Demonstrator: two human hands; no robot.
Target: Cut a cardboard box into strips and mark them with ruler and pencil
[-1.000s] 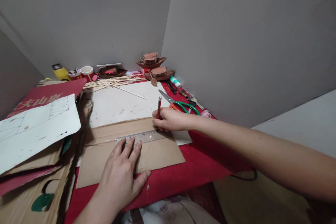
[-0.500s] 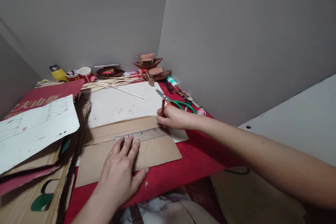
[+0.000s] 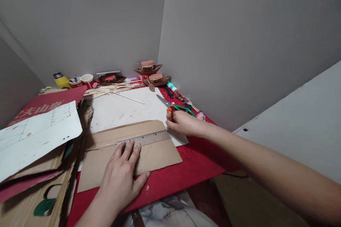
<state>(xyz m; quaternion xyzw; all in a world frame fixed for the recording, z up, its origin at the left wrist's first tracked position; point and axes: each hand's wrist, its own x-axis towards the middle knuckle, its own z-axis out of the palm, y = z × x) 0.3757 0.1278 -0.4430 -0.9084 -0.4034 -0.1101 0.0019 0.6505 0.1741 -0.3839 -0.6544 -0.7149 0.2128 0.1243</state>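
Note:
A brown cardboard sheet (image 3: 157, 152) lies on the red table (image 3: 197, 166). A metal ruler (image 3: 149, 138) rests across the cardboard. My left hand (image 3: 122, 177) lies flat with its fingers spread, fingertips pressing on the ruler's left part. My right hand (image 3: 183, 123) is closed on a red pencil (image 3: 172, 110) held upright, just past the ruler's right end, beside the cardboard's right edge.
Green-handled scissors (image 3: 178, 106) lie behind my right hand. A white board (image 3: 119, 108) lies behind the cardboard, with thin wooden sticks (image 3: 112, 88), model boats (image 3: 151, 72), cups (image 3: 86, 79) and a yellow bottle (image 3: 60, 79) along the wall. Stacked cardboard and a drawn sheet (image 3: 34, 134) fill the left.
My right hand has slid to the right with the pencil, from the ruler's right part to beyond its end. My left hand has stayed on the ruler.

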